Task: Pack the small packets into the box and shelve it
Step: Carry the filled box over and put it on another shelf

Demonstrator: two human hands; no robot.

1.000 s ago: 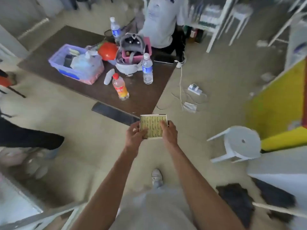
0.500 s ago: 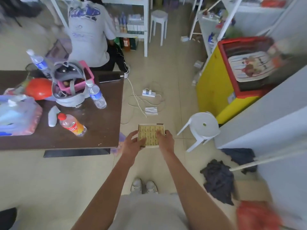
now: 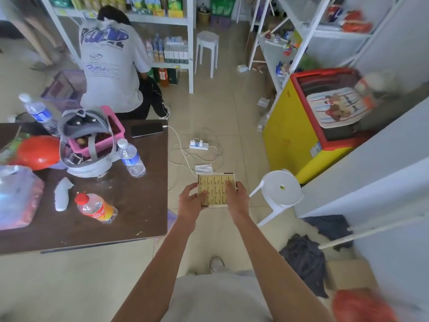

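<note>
Flat square cardboard box [image 3: 217,190] of yellow printed packets, held level right of the dark wooden table [image 3: 144,205]; left hand [image 3: 190,201] and right hand [image 3: 237,198] grip opposite edges, arms outstretched.

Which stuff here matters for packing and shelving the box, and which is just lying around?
For the job: box of packets, left hand, right hand, white shelves.
Lying about: water bottle, phone, white stool, dark cloth.
</note>
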